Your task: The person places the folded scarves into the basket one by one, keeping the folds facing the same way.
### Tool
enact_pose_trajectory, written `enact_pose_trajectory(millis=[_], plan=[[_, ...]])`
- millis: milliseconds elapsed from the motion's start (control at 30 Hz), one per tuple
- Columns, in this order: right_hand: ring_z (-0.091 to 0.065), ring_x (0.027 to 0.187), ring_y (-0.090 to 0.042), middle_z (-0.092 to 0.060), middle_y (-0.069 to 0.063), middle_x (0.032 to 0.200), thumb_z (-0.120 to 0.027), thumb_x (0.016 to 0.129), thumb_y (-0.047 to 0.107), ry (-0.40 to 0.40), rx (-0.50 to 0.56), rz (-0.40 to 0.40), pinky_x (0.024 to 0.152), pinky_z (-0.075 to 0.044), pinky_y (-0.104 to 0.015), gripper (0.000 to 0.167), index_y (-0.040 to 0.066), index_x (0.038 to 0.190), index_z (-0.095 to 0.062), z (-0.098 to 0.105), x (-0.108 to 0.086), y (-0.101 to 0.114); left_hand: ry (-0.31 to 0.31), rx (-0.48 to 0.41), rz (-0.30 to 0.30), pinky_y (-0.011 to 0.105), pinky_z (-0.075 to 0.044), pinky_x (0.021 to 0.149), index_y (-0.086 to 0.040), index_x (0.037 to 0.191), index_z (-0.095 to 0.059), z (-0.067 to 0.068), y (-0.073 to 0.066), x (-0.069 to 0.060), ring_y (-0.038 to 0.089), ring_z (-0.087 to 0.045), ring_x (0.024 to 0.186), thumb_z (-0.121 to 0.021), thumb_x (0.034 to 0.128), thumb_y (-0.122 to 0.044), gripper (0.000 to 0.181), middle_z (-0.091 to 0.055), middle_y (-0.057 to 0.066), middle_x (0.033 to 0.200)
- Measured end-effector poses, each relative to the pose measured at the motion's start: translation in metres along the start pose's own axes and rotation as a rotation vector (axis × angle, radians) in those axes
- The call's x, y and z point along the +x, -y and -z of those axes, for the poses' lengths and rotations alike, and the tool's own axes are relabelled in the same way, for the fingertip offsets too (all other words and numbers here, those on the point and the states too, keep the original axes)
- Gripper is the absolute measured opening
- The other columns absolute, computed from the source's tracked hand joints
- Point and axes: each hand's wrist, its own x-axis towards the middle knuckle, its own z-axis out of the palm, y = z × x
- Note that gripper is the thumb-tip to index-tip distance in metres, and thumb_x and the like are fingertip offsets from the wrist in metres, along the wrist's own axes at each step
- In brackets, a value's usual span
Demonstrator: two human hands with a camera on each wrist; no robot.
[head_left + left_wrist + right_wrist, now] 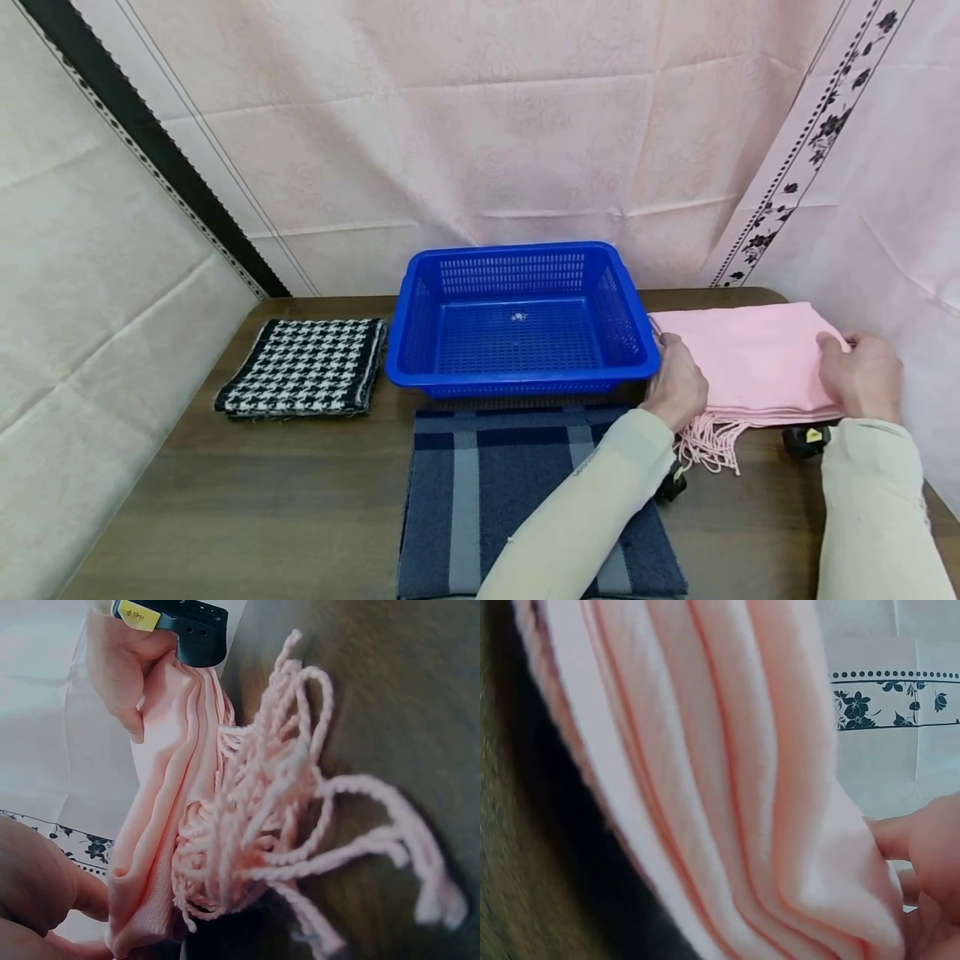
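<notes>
Probably light, soft, floppy, this pink scarf (750,354); I see left hand (678,382), right hand (862,375) gripping opposite sides, sensible holds.

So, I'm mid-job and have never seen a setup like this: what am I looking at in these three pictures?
There is no machine here: these are a person's bare hands. The wide picture comes from a camera worn on the head, looking forward and down. The other two come from cameras on the left and right wrists, close to the work. On the brown table are a blue basket, a black-and-white patterned cloth to its left, and a dark blue striped cloth in front. The left hand and right hand grip opposite sides of a folded pink cloth; the left wrist picture shows its fringe up close.
</notes>
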Motion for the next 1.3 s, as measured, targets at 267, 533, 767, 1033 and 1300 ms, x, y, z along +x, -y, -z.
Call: enact_pose_trajectory(millis=[267, 533, 767, 1033, 1300], plan=[[-0.043, 0.125, -0.058, -0.044, -0.044, 0.138, -0.033, 0.106, 0.037, -0.051, 0.035, 0.012, 0.097, -0.037, -0.061, 0.064, -0.016, 0.139, -0.046, 0.001, -0.002, 0.004, -0.062, -0.034, -0.087, 0.016, -0.049, 0.094, -0.018, 0.125, -0.056, -0.002, -0.001, -0.001, 0.01, -0.055, 0.115, -0.074, 0.0871, -0.012, 0.043, -0.051, 0.0, 0.124], [-0.045, 0.128, -0.052, -0.048, -0.041, 0.14, -0.036, 0.105, 0.037, -0.106, 0.088, -0.018, 0.079, -0.038, -0.04, 0.063, -0.012, 0.141, -0.049, 0.002, -0.002, 0.009, -0.157, 0.007, -0.161, 0.015, -0.046, 0.099, -0.018, 0.123, -0.058, -0.003, -0.002, -0.001, 0.009, -0.056, 0.116, -0.076, 0.085, -0.012, 0.042, -0.054, -0.001, 0.118], [-0.046, 0.128, -0.047, -0.051, -0.035, 0.142, -0.039, 0.103, 0.038, -0.162, 0.14, -0.069, 0.069, -0.028, -0.024, 0.062, -0.008, 0.142, -0.051, 0.004, -0.003, 0.015, -0.179, -0.012, -0.187, 0.015, -0.047, 0.096, -0.018, 0.122, -0.06, -0.001, -0.004, -0.001, 0.008, -0.058, 0.11, -0.075, 0.0853, -0.011, 0.04, -0.055, -0.001, 0.115], [-0.047, 0.12, -0.039, -0.055, -0.027, 0.14, -0.045, 0.101, 0.038, -0.26, 0.18, -0.105, 0.073, -0.032, -0.022, 0.058, -0.002, 0.141, -0.056, 0.007, -0.004, 0.018, -0.218, -0.006, -0.24, 0.014, -0.047, 0.093, -0.016, 0.12, -0.06, 0.002, -0.01, -0.004, 0.008, -0.057, 0.107, -0.079, 0.0813, -0.013, 0.043, -0.054, 0.0, 0.111], [-0.046, 0.124, -0.037, -0.052, -0.022, 0.141, -0.044, 0.1, 0.043, -0.25, 0.19, -0.164, 0.082, -0.037, -0.031, 0.06, 0.003, 0.145, -0.054, 0.012, -0.004, 0.022, -0.252, -0.023, -0.256, 0.015, -0.047, 0.093, -0.015, 0.116, -0.061, 0.006, -0.014, -0.006, 0.008, -0.057, 0.104, -0.078, 0.0815, -0.011, 0.039, -0.053, -0.001, 0.108]])
